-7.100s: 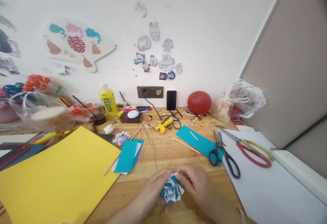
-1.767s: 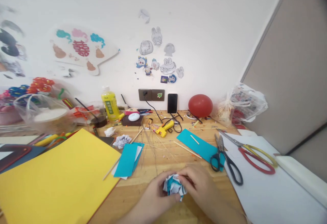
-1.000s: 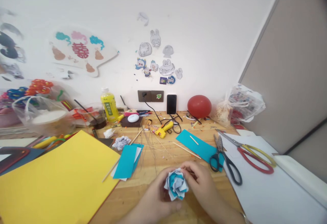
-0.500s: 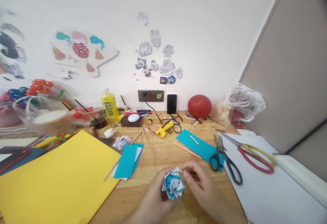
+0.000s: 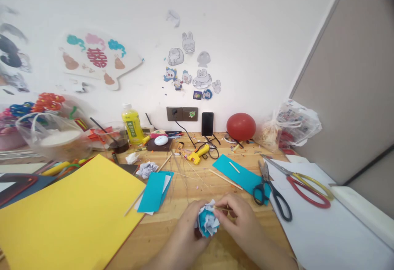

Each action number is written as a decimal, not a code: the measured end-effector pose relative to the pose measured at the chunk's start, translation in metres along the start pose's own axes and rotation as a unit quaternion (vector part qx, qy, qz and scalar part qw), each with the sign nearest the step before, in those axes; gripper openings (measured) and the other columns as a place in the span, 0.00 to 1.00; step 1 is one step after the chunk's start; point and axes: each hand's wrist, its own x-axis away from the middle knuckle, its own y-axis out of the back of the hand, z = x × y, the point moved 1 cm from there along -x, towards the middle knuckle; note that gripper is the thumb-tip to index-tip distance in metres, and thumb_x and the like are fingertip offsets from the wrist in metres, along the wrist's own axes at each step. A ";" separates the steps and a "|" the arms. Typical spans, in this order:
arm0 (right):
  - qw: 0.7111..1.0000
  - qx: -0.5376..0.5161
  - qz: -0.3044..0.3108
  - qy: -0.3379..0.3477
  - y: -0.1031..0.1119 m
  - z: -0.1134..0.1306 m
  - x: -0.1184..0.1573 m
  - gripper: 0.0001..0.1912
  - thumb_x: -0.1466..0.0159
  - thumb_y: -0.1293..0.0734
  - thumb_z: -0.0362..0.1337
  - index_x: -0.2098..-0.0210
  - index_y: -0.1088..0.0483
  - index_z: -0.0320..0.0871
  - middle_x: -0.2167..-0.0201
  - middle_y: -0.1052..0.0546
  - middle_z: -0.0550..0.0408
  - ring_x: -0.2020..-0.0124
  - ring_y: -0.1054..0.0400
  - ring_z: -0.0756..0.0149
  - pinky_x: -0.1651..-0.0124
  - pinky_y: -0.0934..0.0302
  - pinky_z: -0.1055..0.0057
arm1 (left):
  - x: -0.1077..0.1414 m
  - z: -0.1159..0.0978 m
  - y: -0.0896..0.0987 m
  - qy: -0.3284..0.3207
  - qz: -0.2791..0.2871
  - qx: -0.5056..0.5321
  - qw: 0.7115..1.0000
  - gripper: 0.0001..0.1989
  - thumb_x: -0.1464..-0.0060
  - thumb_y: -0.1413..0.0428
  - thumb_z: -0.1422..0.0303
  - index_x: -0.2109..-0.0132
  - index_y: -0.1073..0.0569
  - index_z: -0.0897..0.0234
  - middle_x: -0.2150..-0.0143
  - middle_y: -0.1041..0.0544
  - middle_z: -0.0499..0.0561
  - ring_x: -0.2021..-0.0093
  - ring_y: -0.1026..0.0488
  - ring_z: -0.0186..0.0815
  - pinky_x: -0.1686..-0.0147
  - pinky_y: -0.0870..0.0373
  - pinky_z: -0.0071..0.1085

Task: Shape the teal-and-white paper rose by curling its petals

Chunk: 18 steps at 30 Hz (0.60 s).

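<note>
While the large yellow sheet (image 5: pixel 74 212) lies at far left, a small stack of teal and white paper pieces (image 5: pixel 150 192) sits just beside its right corner, within easy reach, I judge. A crumpled white paper rosette (image 5: pixel 147 170) rests behind the stack.

Centre: blue-and-white paper flower (image 5: pixel 209 222), held above the wooden tabletop (image 5: pixel 146 231) between both hands. Left hand (image 5: pixel 186 229): fingers curved round the flower's side, thumb along its upper edge, open only to its width; probably a loose cup, to steady the folds without crushing them. Lower fingers partly hidden.

Right hand (image 5: pixel 243 220): thumb and forefinger nearly closed, pinching a thin stick (image 5: pixel 224 209), its end at the flower's upper right edge; likely held short for control. Other fingers curled, contact unclear. Behind lies a yellow glue gun (image 5: pixel 198 155).

Farther right: a teal strip (image 5: pixel 246 176), black-handled scissors (image 5: pixel 265 183) partly across it, then red-and-yellow-handled scissors (image 5: pixel 308 186) on white sheets (image 5: pixel 320 229), presumably parked aside to free working room.
</note>
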 end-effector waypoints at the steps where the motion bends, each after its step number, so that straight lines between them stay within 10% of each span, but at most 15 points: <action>1: 1.000 0.003 -0.002 -0.002 0.000 0.000 0.000 0.03 0.42 0.37 0.34 0.72 0.32 0.42 0.75 0.26 0.55 0.71 0.32 0.65 0.71 0.41 0.73 | 0.000 0.000 0.001 -0.006 -0.001 -0.011 1.000 0.18 0.56 0.45 0.76 0.54 0.32 0.61 0.59 0.28 0.55 0.59 0.29 0.42 0.62 0.31 0.33; 18: 0.993 0.061 0.015 0.103 -0.005 -0.001 0.003 0.11 0.36 0.44 0.35 0.71 0.34 0.42 0.77 0.28 0.55 0.76 0.33 0.67 0.73 0.43 0.73 | 0.001 -0.011 0.001 -0.048 0.010 -0.090 0.995 0.22 0.58 0.49 0.81 0.54 0.34 0.61 0.59 0.27 0.53 0.58 0.29 0.39 0.59 0.32 0.33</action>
